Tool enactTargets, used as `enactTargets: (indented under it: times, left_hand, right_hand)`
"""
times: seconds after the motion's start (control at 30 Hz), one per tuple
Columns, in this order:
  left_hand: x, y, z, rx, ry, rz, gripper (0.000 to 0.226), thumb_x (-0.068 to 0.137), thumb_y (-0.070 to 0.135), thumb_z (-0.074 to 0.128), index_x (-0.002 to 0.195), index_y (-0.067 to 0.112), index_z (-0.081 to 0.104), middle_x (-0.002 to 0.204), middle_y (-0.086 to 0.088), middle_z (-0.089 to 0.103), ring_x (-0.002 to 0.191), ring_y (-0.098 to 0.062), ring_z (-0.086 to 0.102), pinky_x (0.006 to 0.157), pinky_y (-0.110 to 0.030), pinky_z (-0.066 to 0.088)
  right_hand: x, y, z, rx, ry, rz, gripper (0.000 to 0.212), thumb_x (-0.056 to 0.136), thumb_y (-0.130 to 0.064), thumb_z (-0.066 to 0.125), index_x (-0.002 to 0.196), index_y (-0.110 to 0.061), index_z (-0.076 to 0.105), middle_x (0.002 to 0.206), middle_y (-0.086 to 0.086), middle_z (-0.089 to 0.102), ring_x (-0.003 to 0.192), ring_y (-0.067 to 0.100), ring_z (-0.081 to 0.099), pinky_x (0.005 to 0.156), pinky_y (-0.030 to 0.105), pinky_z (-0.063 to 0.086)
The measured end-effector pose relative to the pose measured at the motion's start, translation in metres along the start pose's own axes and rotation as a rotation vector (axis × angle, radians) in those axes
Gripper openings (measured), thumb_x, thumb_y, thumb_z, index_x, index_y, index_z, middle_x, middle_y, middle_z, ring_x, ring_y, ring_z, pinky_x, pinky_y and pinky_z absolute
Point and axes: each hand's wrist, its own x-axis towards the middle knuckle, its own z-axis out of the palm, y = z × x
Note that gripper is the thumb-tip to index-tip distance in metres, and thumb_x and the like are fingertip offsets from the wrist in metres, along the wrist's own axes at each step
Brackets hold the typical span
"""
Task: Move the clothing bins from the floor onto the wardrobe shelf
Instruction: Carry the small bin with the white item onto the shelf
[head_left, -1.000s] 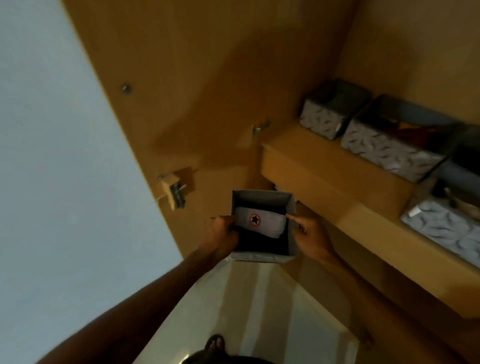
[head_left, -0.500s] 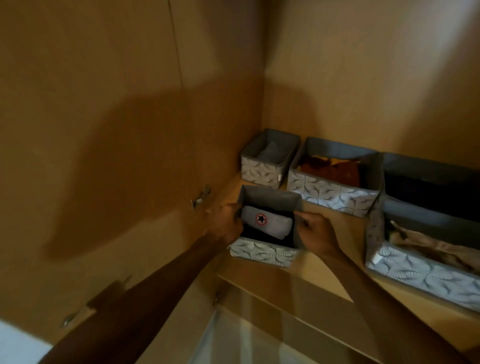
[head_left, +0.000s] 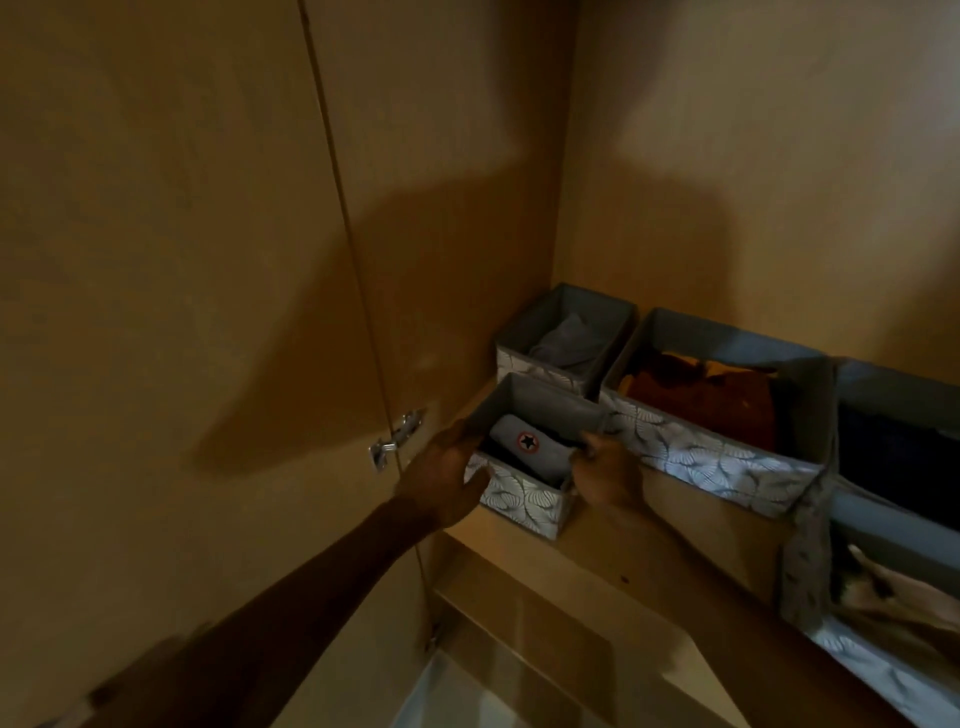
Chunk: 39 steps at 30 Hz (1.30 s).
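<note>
Your left hand (head_left: 441, 475) and right hand (head_left: 605, 470) each hold a side of the little bin (head_left: 519, 496), which sits on the front left of the shelf (head_left: 649, 535) by four other bins (head_left: 717, 460), so you only need to let go; I cannot see the floor.

One head-worn wide-angle camera looks forward and down from above the front edge of the wardrobe shelf (head_left: 649, 525), close, toward its left rear corner.
</note>
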Motion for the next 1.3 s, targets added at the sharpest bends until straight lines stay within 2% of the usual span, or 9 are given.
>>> enactTargets:
  times: [0.17,0.33,0.43,0.53,0.93,1.07,1.13,1.2,1.3]
  left_hand:
    - [-0.006,-0.016,-0.001,0.154,-0.090,-0.062,0.081,0.089,0.056,0.046,0.153,0.013,0.018,0.162,-0.010,0.010,0.149,-0.027,0.008,0.119,-0.042,0.022]
    - [0.002,-0.029,-0.002,0.176,-0.179,-0.098,0.095,0.089,0.054,0.053,0.154,0.015,-0.004,0.161,-0.009,-0.018,0.148,-0.026,-0.018,0.120,-0.040,0.003]
    - [0.011,-0.033,-0.005,0.124,-0.202,-0.123,0.101,0.087,0.054,0.058,0.154,0.015,-0.007,0.160,-0.008,-0.022,0.147,-0.026,-0.020,0.119,-0.039,0.001]
    - [0.018,-0.039,-0.006,0.112,-0.202,-0.149,0.103,0.085,0.055,0.060,0.154,0.015,-0.007,0.160,-0.008,-0.023,0.148,-0.026,-0.019,0.120,-0.040,0.002]
    - [0.024,-0.063,-0.010,0.040,-0.239,-0.165,0.105,0.083,0.043,0.068,0.153,0.029,-0.010,0.159,0.004,-0.027,0.148,-0.025,-0.015,0.119,-0.051,0.011]
    - [0.025,-0.064,-0.007,-0.023,-0.208,-0.169,0.104,0.082,0.040,0.071,0.154,0.027,-0.004,0.160,0.003,-0.022,0.149,-0.024,-0.009,0.120,-0.048,0.011]
    - [0.023,-0.063,-0.002,-0.147,-0.110,-0.182,0.095,0.083,0.038,0.071,0.154,0.023,0.011,0.163,0.002,-0.010,0.150,-0.023,0.001,0.120,-0.047,0.019]
    - [0.016,-0.061,0.005,-0.312,0.055,-0.185,0.072,0.085,0.030,0.070,0.147,0.019,0.036,0.161,-0.003,0.019,0.147,-0.022,0.020,0.116,-0.038,0.029]
    - [-0.008,-0.049,0.018,-0.563,0.168,-0.269,0.038,0.088,0.015,0.066,0.125,0.021,0.060,0.135,-0.001,0.056,0.127,-0.019,0.050,0.103,-0.039,0.046]
  right_hand:
    - [0.000,-0.019,0.016,0.104,-0.078,-0.070,0.064,0.085,-0.034,0.069,0.141,-0.015,0.045,0.135,0.010,0.057,0.121,0.027,0.056,0.101,0.045,0.048]
    - [-0.004,-0.025,0.024,0.123,-0.217,-0.178,0.070,0.074,-0.022,0.082,0.136,-0.011,0.052,0.128,0.004,0.061,0.119,0.018,0.056,0.100,0.040,0.050]
    - [-0.004,-0.023,0.028,0.115,-0.251,-0.213,0.063,0.074,-0.010,0.081,0.132,-0.008,0.056,0.117,0.009,0.068,0.108,0.020,0.064,0.094,0.040,0.054]
    - [-0.005,-0.023,0.032,0.139,-0.301,-0.216,0.060,0.076,-0.003,0.077,0.131,-0.009,0.056,0.123,0.010,0.065,0.109,0.021,0.064,0.095,0.037,0.054]
    - [-0.001,-0.030,0.043,0.049,-0.335,-0.327,0.067,0.074,-0.010,0.079,0.135,-0.018,0.053,0.129,0.001,0.057,0.117,0.013,0.055,0.100,0.033,0.050]
    - [-0.007,-0.023,0.043,0.092,-0.337,-0.316,0.068,0.076,-0.007,0.077,0.138,-0.018,0.050,0.132,-0.010,0.048,0.123,0.003,0.045,0.090,0.005,0.043]
    - [-0.013,-0.018,0.043,0.153,-0.334,-0.292,0.068,0.076,-0.009,0.076,0.138,-0.023,0.050,0.136,-0.010,0.050,0.127,0.004,0.046,0.098,0.015,0.045]
    - [-0.021,-0.012,0.042,0.212,-0.319,-0.265,0.064,0.078,-0.011,0.075,0.136,-0.028,0.052,0.133,-0.011,0.055,0.124,0.003,0.049,0.100,0.027,0.048]
    - [-0.039,-0.006,0.038,0.283,-0.245,-0.248,0.056,0.081,-0.012,0.072,0.131,-0.031,0.056,0.123,-0.014,0.061,0.116,0.000,0.054,0.089,0.023,0.052]
